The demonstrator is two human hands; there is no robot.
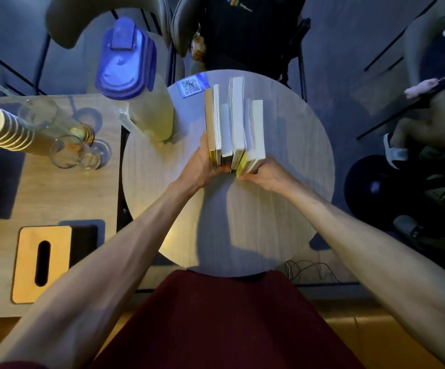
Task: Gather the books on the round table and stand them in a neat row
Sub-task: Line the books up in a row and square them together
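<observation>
1. the round wooden surface (pixel 282 145) fills the middle of the frame, with a rectangular wooden surface (pixel 43 187) adjoining it at the left.
2. a tall pitcher (pixel 141 97) with a blue lid stands at the upper left edge of the round surface, pale liquid inside.
3. the books (pixel 233 123) stand upright in a tight row at the centre of the round surface, page edges up, spines toward the viewer; they differ in height and length.
4. the left hand (pixel 202 163) presses flat against the left outer book, fingers wrapped at the near corner.
5. the right hand (pixel 266 173) presses against the right outer book, fingers curled on its near edge, so the row is squeezed between both hands.
6. a stack of paper cups (pixel 0 129) and some clear glasses (pixel 67 153) lie at the left of the frame.
7. a wooden box with a slot (pixel 42 262) sits at lower left.
8. a small blue qr-code card (pixel 190 86) lies just beside the far left end of the row.
</observation>
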